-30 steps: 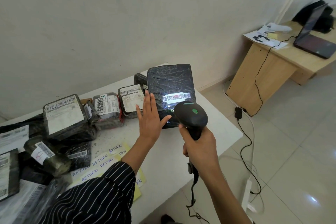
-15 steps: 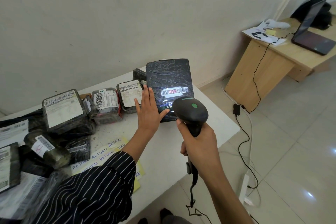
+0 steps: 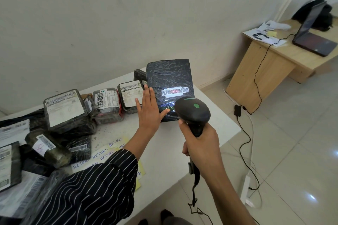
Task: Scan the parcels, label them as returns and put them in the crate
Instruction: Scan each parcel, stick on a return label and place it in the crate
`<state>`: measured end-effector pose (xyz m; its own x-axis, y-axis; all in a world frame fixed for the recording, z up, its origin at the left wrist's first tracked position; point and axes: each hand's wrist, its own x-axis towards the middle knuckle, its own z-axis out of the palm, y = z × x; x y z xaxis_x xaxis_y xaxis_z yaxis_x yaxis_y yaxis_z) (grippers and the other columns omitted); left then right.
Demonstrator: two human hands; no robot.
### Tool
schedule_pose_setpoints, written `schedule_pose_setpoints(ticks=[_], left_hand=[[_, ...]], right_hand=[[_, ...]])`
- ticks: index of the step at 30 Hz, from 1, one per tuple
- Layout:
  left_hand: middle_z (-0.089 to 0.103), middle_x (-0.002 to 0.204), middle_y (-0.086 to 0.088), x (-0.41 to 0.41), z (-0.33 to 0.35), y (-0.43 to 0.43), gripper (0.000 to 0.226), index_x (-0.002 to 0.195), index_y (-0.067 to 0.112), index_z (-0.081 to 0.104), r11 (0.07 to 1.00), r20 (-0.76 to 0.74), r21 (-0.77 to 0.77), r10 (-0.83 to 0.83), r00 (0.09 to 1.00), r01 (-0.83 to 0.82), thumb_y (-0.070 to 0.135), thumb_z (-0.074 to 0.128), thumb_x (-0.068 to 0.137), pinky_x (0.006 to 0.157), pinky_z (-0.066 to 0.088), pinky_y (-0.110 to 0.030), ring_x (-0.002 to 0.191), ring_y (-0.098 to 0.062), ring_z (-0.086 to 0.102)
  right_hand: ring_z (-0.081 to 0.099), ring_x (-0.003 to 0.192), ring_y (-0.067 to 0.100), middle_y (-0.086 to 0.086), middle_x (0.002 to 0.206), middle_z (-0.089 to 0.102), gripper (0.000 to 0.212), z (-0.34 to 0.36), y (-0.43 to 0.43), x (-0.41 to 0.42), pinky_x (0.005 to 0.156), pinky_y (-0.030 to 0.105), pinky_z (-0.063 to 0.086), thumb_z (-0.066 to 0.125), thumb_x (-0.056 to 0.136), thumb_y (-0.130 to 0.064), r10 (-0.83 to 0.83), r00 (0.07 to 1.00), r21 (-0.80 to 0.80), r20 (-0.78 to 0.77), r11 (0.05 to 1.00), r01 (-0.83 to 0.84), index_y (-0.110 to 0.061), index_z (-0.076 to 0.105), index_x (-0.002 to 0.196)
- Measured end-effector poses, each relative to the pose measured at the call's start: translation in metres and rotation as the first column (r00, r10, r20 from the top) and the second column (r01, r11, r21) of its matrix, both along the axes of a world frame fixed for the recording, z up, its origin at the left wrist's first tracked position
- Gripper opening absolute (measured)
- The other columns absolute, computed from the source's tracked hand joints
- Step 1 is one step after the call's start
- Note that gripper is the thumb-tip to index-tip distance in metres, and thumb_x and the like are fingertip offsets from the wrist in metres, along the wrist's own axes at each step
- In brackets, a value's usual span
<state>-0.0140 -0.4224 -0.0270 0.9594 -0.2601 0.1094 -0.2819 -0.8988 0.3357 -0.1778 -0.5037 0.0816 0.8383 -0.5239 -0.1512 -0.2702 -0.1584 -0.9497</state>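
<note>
A scanner (image 3: 193,112) is gripped by its handle in the right hand (image 3: 201,146), the fingers curled round it. Just beyond, the left hand (image 3: 149,113) is held flat, fingers straight, against the left edge of a black-wrapped parcel (image 3: 170,76), with the thumb laid on its front. The parcel is stood upright near the right end of a white table (image 3: 215,133). A red line is cast across its barcode label (image 3: 175,91). Sheets (image 3: 106,151) handwritten "RETURN" in blue are spread beside the striped sleeve (image 3: 87,193). More wrapped parcels (image 3: 64,109) with barcoded labels are heaped to the left. Beyond are seen a pale tiled floor (image 3: 292,151), a wooden desk (image 3: 265,71) bearing an open laptop (image 3: 314,40) and papers (image 3: 263,35), and a plain wall (image 3: 109,14).
</note>
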Motion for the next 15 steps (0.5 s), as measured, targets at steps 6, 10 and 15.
schedule_pose_setpoints(ticks=[6, 10, 15], left_hand=[[-0.014, 0.159, -0.009, 0.0008, -0.0001, 0.0000, 0.099, 0.149, 0.004, -0.008, 1.000, -0.004, -0.029, -0.003, 1.000, 0.003, 0.056, 0.048, 0.088, 0.116, -0.005, -0.045, 0.147, -0.021, -0.007], [-0.016, 0.158, -0.008, 0.0005, -0.0003, 0.0002, 0.099, 0.149, 0.004, -0.009, 0.999, -0.012, -0.044, -0.003, 1.000, 0.003, 0.057, 0.049, 0.088, 0.116, -0.005, -0.044, 0.147, -0.020, -0.007], [-0.017, 0.158, -0.008, -0.0007, 0.0025, 0.0014, 0.099, 0.149, 0.005, -0.008, 0.988, -0.044, -0.154, -0.039, 0.998, 0.032, 0.049, 0.056, 0.088, 0.117, 0.011, -0.046, 0.147, -0.025, 0.007]], right_hand=[[0.056, 0.047, 0.006, 0.004, 0.068, 0.060, 0.030, -0.0010, 0.0000, -0.0003, 0.043, 0.008, 0.040, 0.062, 0.089, -0.034, 0.003, 1.000, -0.006, -0.011, 1.000, -0.004, -0.007, 0.059, 0.100], [0.056, 0.053, 0.010, 0.006, 0.070, 0.060, 0.030, -0.0012, -0.0002, -0.0012, 0.042, 0.008, 0.040, 0.062, 0.089, -0.033, 0.007, 1.000, 0.003, -0.009, 1.000, -0.007, -0.007, 0.059, 0.103], [0.056, 0.052, 0.010, 0.006, 0.072, 0.061, 0.031, -0.0031, -0.0004, -0.0006, 0.042, 0.008, 0.040, 0.062, 0.089, -0.033, 0.001, 1.000, 0.006, -0.003, 1.000, -0.001, -0.007, 0.059, 0.105]])
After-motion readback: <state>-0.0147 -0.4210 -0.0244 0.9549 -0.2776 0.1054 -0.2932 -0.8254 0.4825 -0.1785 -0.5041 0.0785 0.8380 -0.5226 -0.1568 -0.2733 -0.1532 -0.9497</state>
